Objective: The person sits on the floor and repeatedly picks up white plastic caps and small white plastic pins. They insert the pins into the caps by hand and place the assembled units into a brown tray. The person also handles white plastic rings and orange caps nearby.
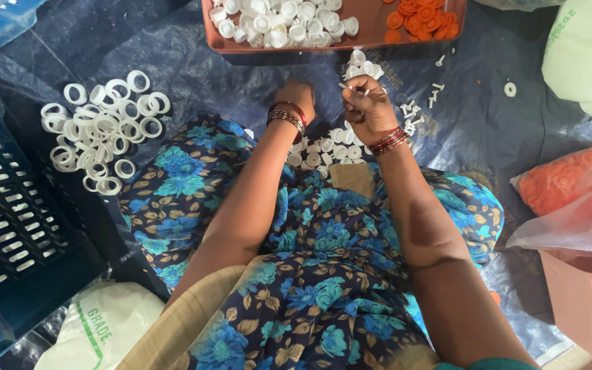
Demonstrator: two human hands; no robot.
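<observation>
My left hand (297, 96) is curled with its back to the camera, over a pile of small white plastic caps (327, 149) on the dark sheet; what its fingers hold is hidden. My right hand (366, 103) is closed around a few small white plastic pieces (349, 90), held just above that pile. Both wrists wear red and gold bangles. My lap in blue floral cloth fills the middle of the view.
A brown tray (371, 31) at the top holds white caps and orange discs. White rings (101, 130) lie heaped at left beside a dark blue crate (8, 226). Small white pins (434, 92) are scattered right. A bag of orange pieces (560, 181) and a pink bin (584, 301) stand at right.
</observation>
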